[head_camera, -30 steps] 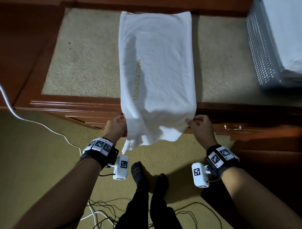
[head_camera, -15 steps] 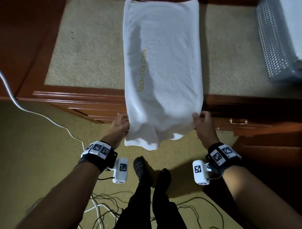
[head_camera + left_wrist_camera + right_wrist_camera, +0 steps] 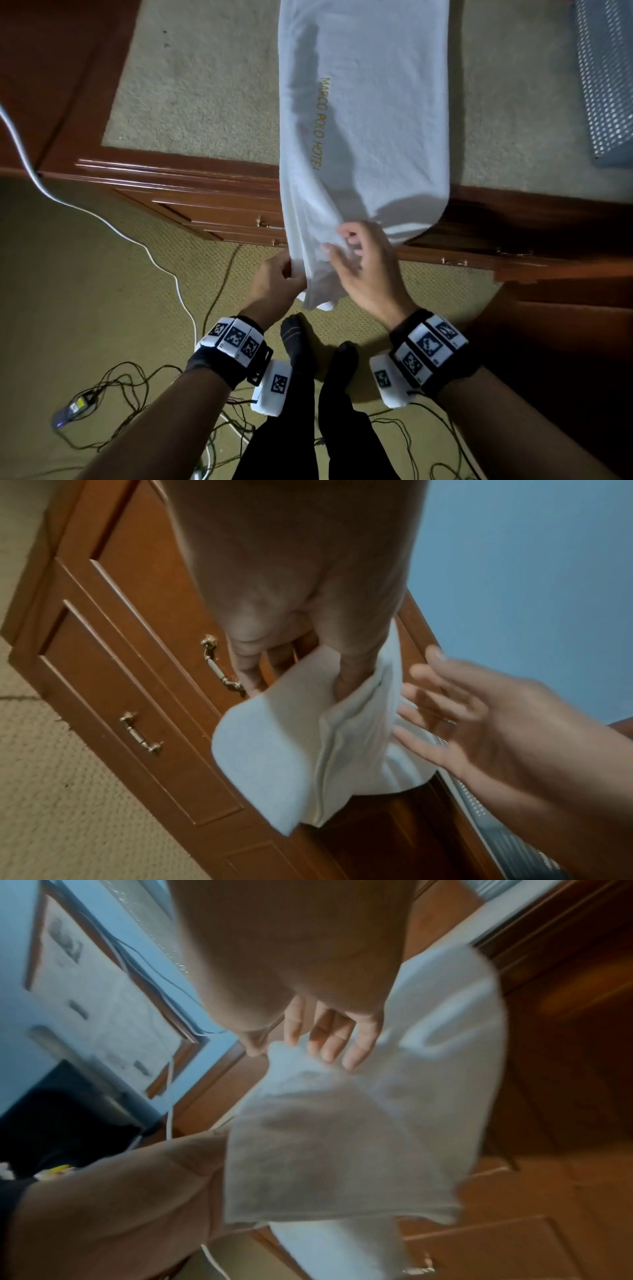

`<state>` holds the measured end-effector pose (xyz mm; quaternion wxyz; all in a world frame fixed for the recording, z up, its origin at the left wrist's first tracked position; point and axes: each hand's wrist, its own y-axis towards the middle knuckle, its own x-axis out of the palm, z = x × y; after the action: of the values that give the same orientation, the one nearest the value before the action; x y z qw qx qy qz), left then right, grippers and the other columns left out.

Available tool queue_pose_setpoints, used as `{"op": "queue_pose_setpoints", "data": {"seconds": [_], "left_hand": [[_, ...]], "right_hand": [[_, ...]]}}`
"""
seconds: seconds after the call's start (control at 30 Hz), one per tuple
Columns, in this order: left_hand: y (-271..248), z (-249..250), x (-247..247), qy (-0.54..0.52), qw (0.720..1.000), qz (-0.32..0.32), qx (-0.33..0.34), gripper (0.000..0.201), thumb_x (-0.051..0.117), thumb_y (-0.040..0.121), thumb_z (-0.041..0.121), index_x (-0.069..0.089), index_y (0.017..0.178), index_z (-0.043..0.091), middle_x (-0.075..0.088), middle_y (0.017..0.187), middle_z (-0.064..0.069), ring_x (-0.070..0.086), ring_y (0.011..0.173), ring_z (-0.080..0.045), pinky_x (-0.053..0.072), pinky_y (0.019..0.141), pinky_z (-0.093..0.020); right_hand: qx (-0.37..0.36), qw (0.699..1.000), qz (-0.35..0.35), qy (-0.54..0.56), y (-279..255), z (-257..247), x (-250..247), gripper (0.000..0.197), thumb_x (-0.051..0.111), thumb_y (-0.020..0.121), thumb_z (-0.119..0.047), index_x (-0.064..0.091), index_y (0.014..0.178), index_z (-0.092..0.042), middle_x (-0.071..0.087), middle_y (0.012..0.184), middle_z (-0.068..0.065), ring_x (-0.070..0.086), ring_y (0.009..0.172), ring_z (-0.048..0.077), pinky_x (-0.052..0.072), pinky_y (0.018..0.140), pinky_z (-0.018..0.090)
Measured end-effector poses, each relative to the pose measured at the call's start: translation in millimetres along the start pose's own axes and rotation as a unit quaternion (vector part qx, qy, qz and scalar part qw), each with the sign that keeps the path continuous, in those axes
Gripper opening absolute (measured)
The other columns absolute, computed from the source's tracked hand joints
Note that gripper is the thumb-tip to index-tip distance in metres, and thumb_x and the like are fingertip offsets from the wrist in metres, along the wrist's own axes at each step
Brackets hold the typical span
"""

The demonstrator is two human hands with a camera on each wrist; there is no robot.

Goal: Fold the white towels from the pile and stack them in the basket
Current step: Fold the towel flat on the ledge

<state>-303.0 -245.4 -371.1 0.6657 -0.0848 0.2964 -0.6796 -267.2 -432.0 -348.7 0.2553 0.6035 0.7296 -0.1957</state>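
Fingers (image 3: pixel 346 669) half buried in towel (image 3: pixel 363 120) folds, basket (image 3: pixel 606 82) cropped

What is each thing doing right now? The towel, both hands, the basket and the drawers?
white towel: folded lengthwise, lying on the dresser top, near end hanging over the edge, bunched at its left corner
left hand: pinches the towel's hanging left corner
right hand: fingers spread, touching the hanging end, not gripping
basket: stands on the dresser top, right of the towel; inside not visible
drawers: closed
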Motion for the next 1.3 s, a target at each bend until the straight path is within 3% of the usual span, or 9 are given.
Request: {"op": "queue_pose_setpoints", "data": {"seconds": [0.1,0.23,0.37,0.5,0.63,0.77,0.9,1.1,1.3], "left_hand": [[-10,0,-2,-0.089,0.995,-0.034,0.016,0.021,0.072,0.092,0.01,0.08,0.099,0.028,0.079,0.096,-0.011,0.073,0.095,-0.04,0.058,0.086,-0.057],[-16,2,-4,-0.184,0.982,-0.047,0.006,0.026,0.066,0.095,-0.005,0.076,0.112,0.011,0.079,0.108,-0.008,0.076,0.102,-0.022,0.06,0.09,-0.033],[-14,-13,-7,-0.217,0.975,-0.029,-0.034,0.018,0.063,0.098,-0.002,0.071,0.11,0.009,0.079,0.107,-0.009,0.074,0.1,-0.022,0.06,0.092,-0.037],[-16,-20,-8,-0.25,0.963,0.003,-0.104,0.016,0.055,0.106,0.009,0.061,0.12,0.006,0.075,0.116,-0.013,0.07,0.11,-0.031,0.061,0.086,-0.037],[-10,-19,1,-0.281,0.946,0.029,-0.158,0.019,0.047,0.107,0.006,0.056,0.123,0.002,0.068,0.123,-0.025,0.067,0.109,-0.035,0.054,0.097,-0.053],[-9,-5,14,-0.318,0.927,0.066,-0.187,0.019,0.055,0.104,0.018,0.049,0.109,0.001,0.063,0.104,-0.02,0.066,0.086,-0.029,0.056,0.08,-0.049],[-13,-2,17,-0.093,0.989,0.022,-0.113,0.072,0.092,0.07,0.049,0.046,0.117,0.021,0.068,0.111,-0.002,0.072,0.095,-0.019,0.062,0.08,-0.042],[-12,9,22,0.131,0.987,0.046,-0.079,0.051,0.076,0.081,0.028,0.049,0.124,0.023,0.061,0.096,0.005,0.061,0.088,-0.02,0.039,0.058,-0.02],[-33,-1,-2,0.094,0.988,0.121,-0.026,0.028,0.064,0.088,0.004,0.053,0.109,0.019,0.063,0.089,0.009,0.062,0.078,-0.003,0.043,0.048,-0.009]], "right_hand": [[0.043,0.997,-0.066,-0.005,12,-15,14,0.061,0.072,0.086,-0.061,0.055,0.128,-0.02,0.056,0.122,-0.004,0.052,0.112,0.01,0.046,0.094,0.022],[0.085,0.99,-0.108,-0.032,14,-16,13,0.04,0.074,0.091,-0.033,0.061,0.124,-0.014,0.061,0.12,0.001,0.057,0.109,0.011,0.044,0.088,0.02],[0.156,0.983,-0.1,-0.019,13,-5,-8,0.016,0.053,0.103,-0.023,0.045,0.091,-0.016,0.054,0.081,-0.004,0.054,0.072,0.017,0.042,0.059,0.025],[0.197,0.979,-0.012,0.041,7,14,-23,0.008,0.05,0.106,-0.018,0.053,0.113,-0.016,0.061,0.104,0.0,0.058,0.096,0.013,0.047,0.084,0.033],[0.098,0.992,0.041,0.072,-9,1,-27,0.058,0.057,0.102,-0.004,0.04,0.153,-0.025,0.051,0.151,-0.006,0.048,0.135,-0.003,0.042,0.111,0.019],[0.009,1.0,-0.014,0.017,-14,2,-23,0.054,0.049,0.095,0.011,0.06,0.137,-0.021,0.06,0.137,0.002,0.057,0.125,0.006,0.047,0.105,0.023],[0.055,0.997,-0.055,-0.022,-14,12,-23,0.042,0.05,0.093,0.012,0.074,0.104,-0.021,0.067,0.11,-0.001,0.066,0.103,0.012,0.047,0.088,0.014],[0.052,0.993,-0.098,-0.04,-9,12,-15,0.034,0.059,0.095,0.002,0.078,0.103,-0.026,0.067,0.105,0.001,0.065,0.091,0.011,0.054,0.085,0.023],[0.041,0.991,-0.114,-0.052,-8,3,-9,0.034,0.057,0.093,0.001,0.079,0.103,-0.023,0.057,0.105,0.002,0.062,0.093,0.018,0.048,0.084,0.019]]}}
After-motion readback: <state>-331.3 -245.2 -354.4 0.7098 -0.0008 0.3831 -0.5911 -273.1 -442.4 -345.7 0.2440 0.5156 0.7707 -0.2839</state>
